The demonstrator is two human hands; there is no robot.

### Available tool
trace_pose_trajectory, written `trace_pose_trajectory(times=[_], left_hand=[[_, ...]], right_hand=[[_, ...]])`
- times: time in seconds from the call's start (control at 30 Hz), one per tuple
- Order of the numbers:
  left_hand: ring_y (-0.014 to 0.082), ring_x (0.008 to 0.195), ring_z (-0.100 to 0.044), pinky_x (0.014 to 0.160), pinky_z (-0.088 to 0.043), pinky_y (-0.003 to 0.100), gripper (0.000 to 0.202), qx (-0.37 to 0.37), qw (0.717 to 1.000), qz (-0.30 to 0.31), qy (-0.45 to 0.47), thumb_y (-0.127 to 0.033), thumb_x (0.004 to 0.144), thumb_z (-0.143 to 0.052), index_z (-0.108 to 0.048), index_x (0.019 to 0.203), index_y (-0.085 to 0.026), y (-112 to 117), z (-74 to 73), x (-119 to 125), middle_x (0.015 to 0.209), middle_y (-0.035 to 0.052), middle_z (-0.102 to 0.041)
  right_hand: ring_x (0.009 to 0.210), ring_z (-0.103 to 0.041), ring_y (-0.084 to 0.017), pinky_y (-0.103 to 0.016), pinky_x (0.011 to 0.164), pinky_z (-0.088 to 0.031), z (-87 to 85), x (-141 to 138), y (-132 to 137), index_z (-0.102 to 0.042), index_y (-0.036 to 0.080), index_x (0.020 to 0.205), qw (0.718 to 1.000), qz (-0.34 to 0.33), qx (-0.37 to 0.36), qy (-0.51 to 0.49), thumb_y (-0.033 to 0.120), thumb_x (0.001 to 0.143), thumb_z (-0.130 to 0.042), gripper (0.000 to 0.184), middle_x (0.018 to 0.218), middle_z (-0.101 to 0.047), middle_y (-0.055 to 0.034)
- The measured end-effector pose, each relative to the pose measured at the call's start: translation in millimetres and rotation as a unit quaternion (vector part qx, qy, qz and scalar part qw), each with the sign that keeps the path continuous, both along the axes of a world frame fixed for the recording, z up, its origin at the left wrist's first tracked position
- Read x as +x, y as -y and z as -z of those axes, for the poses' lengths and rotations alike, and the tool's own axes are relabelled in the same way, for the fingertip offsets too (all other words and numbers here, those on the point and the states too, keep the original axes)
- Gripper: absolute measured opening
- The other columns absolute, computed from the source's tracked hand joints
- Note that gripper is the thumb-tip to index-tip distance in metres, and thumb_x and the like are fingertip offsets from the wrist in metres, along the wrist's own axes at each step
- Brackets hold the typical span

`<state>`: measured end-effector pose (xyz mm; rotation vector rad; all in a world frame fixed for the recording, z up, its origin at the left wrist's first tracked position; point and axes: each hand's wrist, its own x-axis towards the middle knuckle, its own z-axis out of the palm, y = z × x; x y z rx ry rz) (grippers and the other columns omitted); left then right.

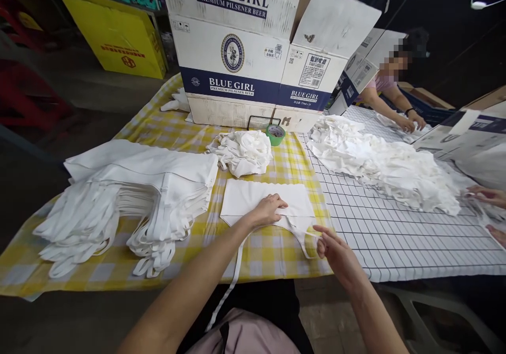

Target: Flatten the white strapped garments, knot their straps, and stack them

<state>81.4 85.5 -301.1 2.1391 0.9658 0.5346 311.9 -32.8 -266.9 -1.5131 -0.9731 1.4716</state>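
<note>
A white cloth piece (253, 196) with long straps lies flat on the yellow checked tablecloth (272, 251) in front of me. My left hand (269, 210) rests flat on its lower middle, fingers lying on the fabric. My right hand (330, 246) pinches one of its straps (304, 235) at the lower right corner. Another strap (236, 269) hangs over the table's near edge. A tall stack of folded white pieces (134, 196) with dangling straps sits to my left. A crumpled heap of white pieces (243, 151) lies just beyond the flat one.
A large Blue Girl cardboard box (245, 53) stands at the table's far side, a green tape roll (275, 133) before it. A big white cloth pile (387, 167) covers the grid-patterned cloth on the right. Another person (389, 88) works at far right; someone's hands (490, 196) show at the right edge.
</note>
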Motion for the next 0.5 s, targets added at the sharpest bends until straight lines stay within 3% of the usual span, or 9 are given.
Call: trace_pose_trajectory(times=[0.1,0.2,0.27,0.3,0.37,0.43,0.47,0.5], left_hand=[[0.0180,0.099,-0.053,0.086,-0.043,0.029,0.042,-0.036,0.997,0.016,0.061,-0.013,0.076,-0.047,-0.053,0.117,-0.022,9.4,-7.2,-31.3,0.114,0.0044,-0.052],[0.0178,0.100,-0.054,0.089,-0.043,0.030,0.037,-0.006,0.997,-0.049,0.055,-0.014,0.077,-0.047,-0.056,0.111,-0.022,23.0,-10.1,-69.3,0.113,0.0034,-0.054],[0.0182,0.102,-0.054,0.091,-0.042,0.031,0.036,0.007,0.996,-0.089,0.030,-0.017,0.077,-0.049,-0.056,0.111,-0.023,31.4,-9.6,-92.7,0.114,0.0025,-0.054],[0.0187,0.106,-0.053,0.093,-0.041,0.032,0.037,0.011,0.994,-0.104,0.019,-0.018,0.077,-0.050,-0.055,0.113,-0.023,35.0,-8.4,-102.4,0.117,0.0024,-0.054],[0.0199,0.116,-0.047,0.100,-0.036,0.034,0.042,0.019,0.993,-0.114,-0.006,-0.020,0.078,-0.050,-0.052,0.119,-0.023,40.8,-3.8,-116.9,0.125,0.0027,-0.051],[0.0205,0.125,-0.038,0.107,-0.027,0.037,0.048,0.024,0.994,-0.097,-0.034,-0.022,0.078,-0.051,-0.047,0.126,-0.022,45.1,3.3,-124.4,0.132,0.0032,-0.047],[0.0207,0.129,-0.032,0.109,-0.023,0.039,0.049,0.024,0.995,-0.082,-0.050,-0.023,0.079,-0.052,-0.045,0.128,-0.023,46.8,7.3,-126.2,0.135,0.0030,-0.044],[0.0208,0.131,-0.028,0.110,-0.018,0.041,0.051,0.024,0.995,-0.068,-0.064,-0.024,0.079,-0.052,-0.044,0.129,-0.024,48.3,11.1,-127.0,0.138,0.0023,-0.041]], right_hand=[[0.070,-0.057,-0.017,-0.029,0.070,-0.044,2.7,13.4,20.8,-0.059,0.020,0.110,0.992,0.009,0.009,0.128,0.042,0.078,-0.056,0.039,0.066,-0.061,-0.0009],[0.087,-0.058,-0.023,-0.032,0.073,-0.044,5.9,8.3,31.2,-0.060,0.019,0.105,0.957,0.060,0.050,0.281,0.045,0.075,-0.057,0.040,0.091,-0.066,-0.0075],[0.086,-0.058,-0.024,-0.032,0.070,-0.044,4.8,-10.2,36.2,-0.062,0.018,0.100,0.933,0.073,0.088,0.341,0.045,0.076,-0.054,0.036,0.096,-0.065,-0.0091],[0.082,-0.059,-0.023,-0.031,0.068,-0.044,4.1,-23.8,39.7,-0.063,0.018,0.098,0.938,0.028,0.089,0.334,0.043,0.078,-0.051,0.034,0.091,-0.066,-0.0083],[0.070,-0.059,-0.020,-0.029,0.064,-0.043,5.2,-57.1,49.6,-0.066,0.018,0.094,0.956,-0.165,0.038,0.241,0.038,0.082,-0.046,0.030,0.075,-0.066,-0.0047],[0.071,-0.061,-0.019,-0.029,0.069,-0.044,13.6,-93.8,62.5,-0.067,0.019,0.097,0.932,-0.342,-0.023,0.118,0.034,0.082,-0.048,0.028,0.072,-0.068,-0.0028],[0.080,-0.061,-0.020,-0.030,0.075,-0.043,20.9,-111.9,69.0,-0.066,0.020,0.102,0.923,-0.374,-0.043,0.077,0.034,0.081,-0.052,0.029,0.082,-0.069,-0.0033],[0.091,-0.059,-0.021,-0.031,0.082,-0.041,29.5,-129.1,74.8,-0.063,0.021,0.109,0.928,-0.365,-0.061,0.043,0.035,0.079,-0.056,0.033,0.097,-0.068,-0.0041]])
